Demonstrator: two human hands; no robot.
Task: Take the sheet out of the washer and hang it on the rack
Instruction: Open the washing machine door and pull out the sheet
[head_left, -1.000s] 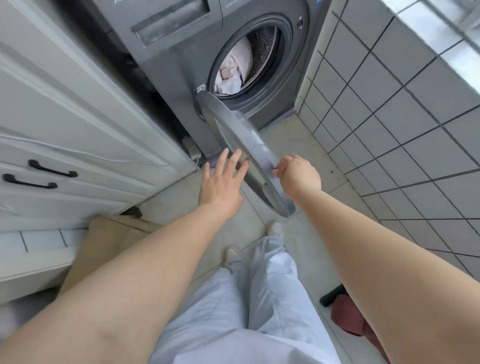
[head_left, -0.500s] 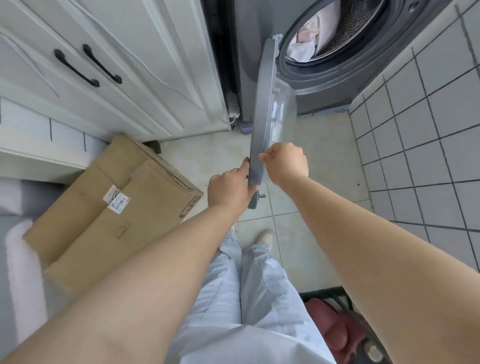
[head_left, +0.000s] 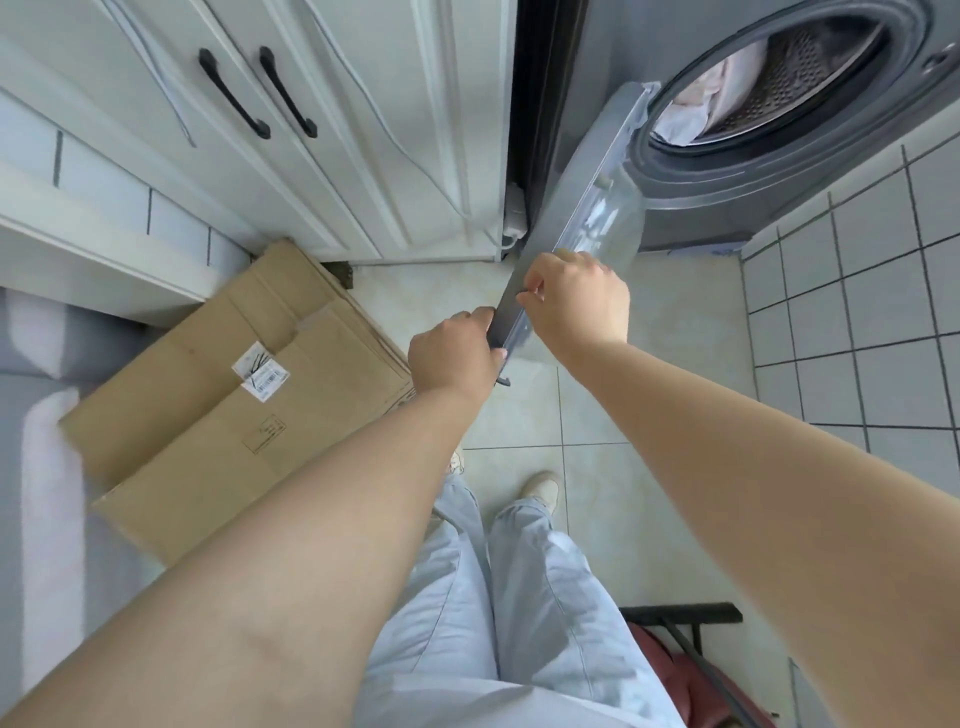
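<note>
The grey washer (head_left: 779, 197) stands at the upper right with its round door (head_left: 582, 208) swung open, seen edge-on. A pale pink and white sheet (head_left: 696, 104) lies bunched inside the drum. My left hand (head_left: 452, 353) grips the door's near edge from the left. My right hand (head_left: 576, 301) holds the same edge from the right, its fingers curled on the rim. No rack is in view.
White cabinets (head_left: 311, 130) with black handles stand left of the washer. Flattened cardboard boxes (head_left: 223, 395) lie on the floor at the left. A tiled wall (head_left: 857, 312) rises on the right. A dark frame with a red item (head_left: 691, 670) sits at the bottom right.
The door has swung wider, from facing me to edge-on. My left hand went from open beside the door to gripping its edge. The view has dropped and shifted left.
</note>
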